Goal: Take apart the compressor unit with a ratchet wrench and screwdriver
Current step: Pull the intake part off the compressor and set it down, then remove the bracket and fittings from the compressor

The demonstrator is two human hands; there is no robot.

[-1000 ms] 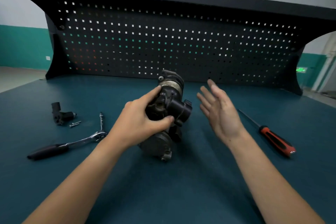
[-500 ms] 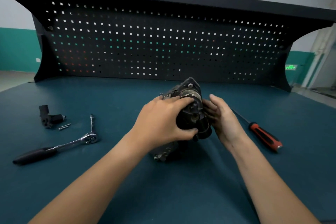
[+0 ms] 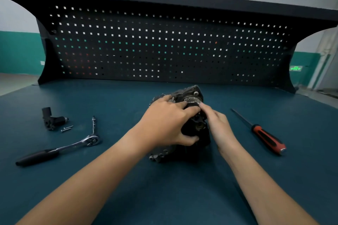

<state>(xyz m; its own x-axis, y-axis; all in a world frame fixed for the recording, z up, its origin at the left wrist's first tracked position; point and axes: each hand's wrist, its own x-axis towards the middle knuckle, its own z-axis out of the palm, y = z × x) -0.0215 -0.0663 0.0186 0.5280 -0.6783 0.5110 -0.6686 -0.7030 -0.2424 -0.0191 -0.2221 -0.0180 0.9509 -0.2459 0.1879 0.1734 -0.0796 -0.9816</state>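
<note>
Teal bench mat (image 3: 164,197): covers the worktop. Both forearms reach across it from the near edge.
Left hand (image 3: 164,126): I see the fingers curled over the top of the casting and the thumb hooked under its near face. This is a full grip.
Right hand (image 3: 217,124): the fingers are bent and the tips lie on the bright banded collar at the right flank. It holds that side. I cannot tell how firmly.
Compressor unit (image 3: 192,95): rests on the mat at centre between the two hands and is tilted. The lugged end is toward me and the collar end is away.
Handling: I judge the unit to be heavy, rigid cast metal with an irregular outline, and it may be greasy. I would hold it by the main casting and the lugs, not by the collar or the ports, and keep its weight on the mat while turning it.
Ratchet wrench (image 3: 60,149): lies on the mat well to the left of the unit. No hand is on it.
Screwdriver (image 3: 267,139): lies to the right, near the right hand, with the red-and-black handle toward me. No hand is on it.
Detached black part (image 3: 50,119): lies at far left with two screws (image 3: 66,128) just beside it.
Pegboard (image 3: 164,47): black perforated panel standing at the far edge of the bench.
</note>
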